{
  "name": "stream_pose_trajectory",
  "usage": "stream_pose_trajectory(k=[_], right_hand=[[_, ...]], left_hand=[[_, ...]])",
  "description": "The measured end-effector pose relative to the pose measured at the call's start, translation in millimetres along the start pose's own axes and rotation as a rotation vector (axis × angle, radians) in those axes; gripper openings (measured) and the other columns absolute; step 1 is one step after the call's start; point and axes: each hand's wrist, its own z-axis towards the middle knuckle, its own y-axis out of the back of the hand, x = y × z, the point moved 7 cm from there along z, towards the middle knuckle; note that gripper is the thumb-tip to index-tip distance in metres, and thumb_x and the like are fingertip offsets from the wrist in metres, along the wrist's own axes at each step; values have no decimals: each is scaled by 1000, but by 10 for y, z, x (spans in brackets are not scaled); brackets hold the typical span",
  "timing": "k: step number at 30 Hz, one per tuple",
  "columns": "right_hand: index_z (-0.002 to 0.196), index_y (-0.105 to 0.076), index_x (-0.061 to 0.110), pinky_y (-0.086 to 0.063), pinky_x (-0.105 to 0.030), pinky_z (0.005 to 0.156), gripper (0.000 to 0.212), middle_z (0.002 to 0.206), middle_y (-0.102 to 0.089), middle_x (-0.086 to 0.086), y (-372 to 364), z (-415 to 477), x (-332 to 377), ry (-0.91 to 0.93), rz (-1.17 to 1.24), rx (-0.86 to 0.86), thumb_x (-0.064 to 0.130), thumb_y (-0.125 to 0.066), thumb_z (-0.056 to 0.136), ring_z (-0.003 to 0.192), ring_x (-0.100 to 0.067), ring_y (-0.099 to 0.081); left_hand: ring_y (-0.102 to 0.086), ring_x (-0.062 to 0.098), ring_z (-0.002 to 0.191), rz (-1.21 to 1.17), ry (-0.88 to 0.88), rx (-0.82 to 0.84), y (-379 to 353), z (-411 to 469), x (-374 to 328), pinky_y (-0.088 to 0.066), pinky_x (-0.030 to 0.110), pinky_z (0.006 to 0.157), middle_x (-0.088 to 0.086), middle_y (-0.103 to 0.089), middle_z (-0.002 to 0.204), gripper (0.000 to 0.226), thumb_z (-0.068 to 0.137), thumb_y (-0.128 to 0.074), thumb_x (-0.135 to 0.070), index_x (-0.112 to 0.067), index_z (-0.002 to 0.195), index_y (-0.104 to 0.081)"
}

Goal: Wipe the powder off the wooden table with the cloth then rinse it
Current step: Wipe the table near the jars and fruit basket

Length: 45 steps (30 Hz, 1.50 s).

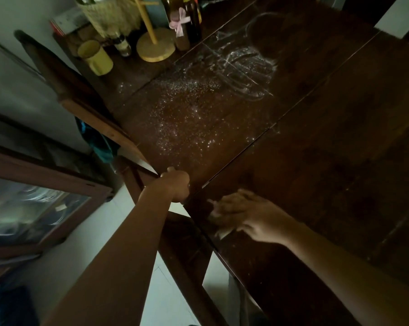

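Note:
White powder (194, 102) lies scattered and smeared across the dark wooden table (328, 142), thickest toward the far middle. My right hand (246, 215) lies flat, blurred, on a pale cloth (222, 231) near the table's front left edge, fingers spread over it. My left hand (177, 184) is at the table's corner, fingers curled over the edge. Most of the cloth is hidden under my right hand.
At the far left of the table stand a yellow mug (96, 57), a small bottle (122, 44), a wooden stand with a round base (155, 47), dark bottles (189, 22) and a woven basket (111, 15). A chair (81, 100) with a teal cloth stands left of the table.

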Motion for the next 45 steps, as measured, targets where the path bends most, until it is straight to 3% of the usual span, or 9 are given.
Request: stream_pose_trajectory(k=[6, 9, 15, 23, 27, 33, 37, 41, 45], right_hand=[[150, -33, 37, -20, -48, 119, 63, 157, -35, 6, 399, 480, -576, -709, 55, -373, 7, -47, 96, 148, -25, -27], [133, -54, 31, -36, -46, 103, 50, 143, -50, 0, 213, 899, -34, -298, 35, -304, 10, -58, 89, 130, -30, -48], [143, -41, 48, -12, -45, 123, 63, 159, -28, 19, -52, 55, 289, 70, 33, 83, 19, -61, 91, 150, -12, -18], [145, -43, 42, -14, -47, 122, 74, 153, -40, 15, 515, -267, -732, -964, 92, -503, -7, -49, 89, 149, -19, -25], [127, -64, 35, -35, -44, 110, 51, 143, -54, 15, 333, 492, -289, -491, 118, -413, 3, -48, 91, 138, -10, -43], [145, -41, 45, -10, -36, 124, 60, 160, -29, 17, -7, 76, 18, -5, 90, 44, 19, -61, 94, 151, -10, -18], [134, -50, 42, -35, -39, 114, 60, 151, -38, 19, 472, -546, -927, -451, 107, -245, 10, -66, 86, 142, -15, -34], [150, -35, 37, -21, -52, 121, 56, 157, -36, 5, 912, -494, -1710, -984, 49, -515, 17, -49, 99, 148, -23, -24], [147, -41, 25, -30, -50, 115, 58, 150, -44, -1, 1005, 134, -1673, -1014, -68, -576, 7, -50, 93, 140, -24, -36]], left_hand=[[-44, 40, 123, -6, 16, -2, 19, 23, 10, -42, 47, 105, 22, -31, 139, 36, 98, -48, -17, -9, 132, -54], [-43, 40, 123, -14, 8, 4, 36, 25, 21, -44, 49, 102, 21, -41, 133, 29, 93, -51, -13, -6, 120, -60], [-45, 38, 121, -40, 10, 10, 31, -1, 15, -44, 46, 103, 23, -30, 141, 33, 94, -47, -7, -5, 126, -53], [-45, 40, 122, -32, 7, 14, 1, 85, 10, -44, 47, 104, 28, -28, 144, 33, 96, -47, -9, -2, 127, -52], [-36, 42, 132, -19, 28, 37, -23, 70, -3, -39, 45, 108, 28, -18, 150, 50, 97, -54, -21, -6, 142, -39], [-28, 42, 137, -8, 71, 27, -73, 47, 12, -36, 43, 107, 28, -13, 150, 87, 91, -64, -36, 0, 151, -11], [-24, 42, 140, -1, 67, 34, -76, 58, 5, -34, 44, 109, 24, -12, 152, 97, 88, -66, -43, -1, 152, -8], [-20, 43, 141, 51, 66, 43, -98, 75, 36, -34, 47, 111, 24, -7, 153, 108, 82, -70, -51, -3, 153, -4], [-19, 45, 142, 81, 73, 53, -92, 76, 32, -33, 46, 112, 24, -4, 155, 109, 84, -66, -55, -3, 154, 0]])
